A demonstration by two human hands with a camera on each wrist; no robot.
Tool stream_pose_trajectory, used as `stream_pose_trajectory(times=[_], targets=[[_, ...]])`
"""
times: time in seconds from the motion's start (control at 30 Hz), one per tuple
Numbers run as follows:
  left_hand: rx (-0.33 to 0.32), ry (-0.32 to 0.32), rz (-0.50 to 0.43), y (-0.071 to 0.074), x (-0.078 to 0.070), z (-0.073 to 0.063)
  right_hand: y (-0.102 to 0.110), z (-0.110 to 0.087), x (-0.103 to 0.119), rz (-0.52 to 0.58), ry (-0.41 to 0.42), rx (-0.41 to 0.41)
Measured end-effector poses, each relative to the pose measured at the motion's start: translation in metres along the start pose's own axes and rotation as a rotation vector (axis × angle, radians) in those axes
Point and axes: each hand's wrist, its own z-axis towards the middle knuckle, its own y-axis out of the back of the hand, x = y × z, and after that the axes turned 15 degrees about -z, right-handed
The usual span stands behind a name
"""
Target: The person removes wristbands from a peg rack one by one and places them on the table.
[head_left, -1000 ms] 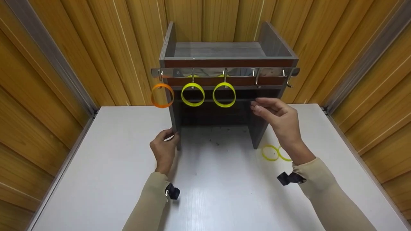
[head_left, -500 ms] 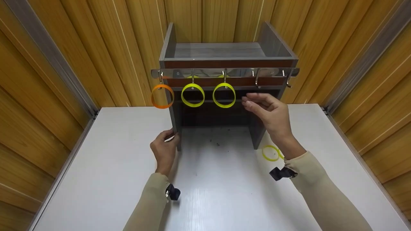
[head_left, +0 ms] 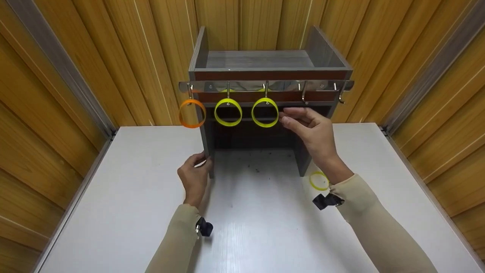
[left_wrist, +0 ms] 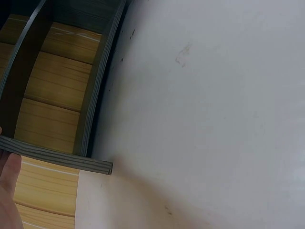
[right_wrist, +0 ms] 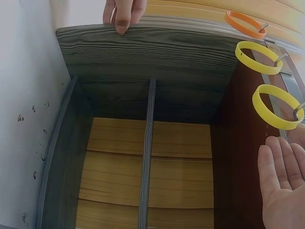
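My left hand [head_left: 194,178] grips the front edge of the shelf unit's left side panel [head_left: 208,146], low down near the tabletop. In the right wrist view its thumb lies over the panel's edge, with other fingers behind. My right hand [head_left: 316,138] is raised at the right side of a yellow ring [head_left: 265,125] hanging on the third hook. The right wrist view shows this hand's fingers [right_wrist: 282,164] straight just below that ring, holding nothing; whether they touch it I cannot tell. Another yellow ring [head_left: 228,124] and an orange ring [head_left: 192,126] hang further left.
A metal hook rail [head_left: 288,85] runs across the grey shelf unit's front; its two right hooks [head_left: 304,94] carry no ring. A yellow ring [head_left: 310,179] lies on the white table [head_left: 250,227], beside the unit's right panel. Wood-look walls [head_left: 49,113] enclose the table.
My right hand has moved left, from below the fourth hook to the third hook's yellow ring. Its forearm now covers the second ring on the table. The left hand keeps its grip.
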Motion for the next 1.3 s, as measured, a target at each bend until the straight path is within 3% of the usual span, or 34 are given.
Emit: stream_pose_trajectory(times=[0.43, 0.83, 1.3], targets=[[0.001, 0.022, 0.032, 0.000, 0.000, 0.001, -0.009, 0.005, -0.001, -0.083, 0.013, 0.003], [-0.014, 0.041, 0.055, 0.000, -0.001, 0.001, -0.015, 0.006, 0.001, -0.074, 0.020, -0.023], [-0.002, 0.041, 0.031, 0.002, -0.003, 0.001, -0.019, 0.003, 0.009, 0.037, 0.022, -0.076]])
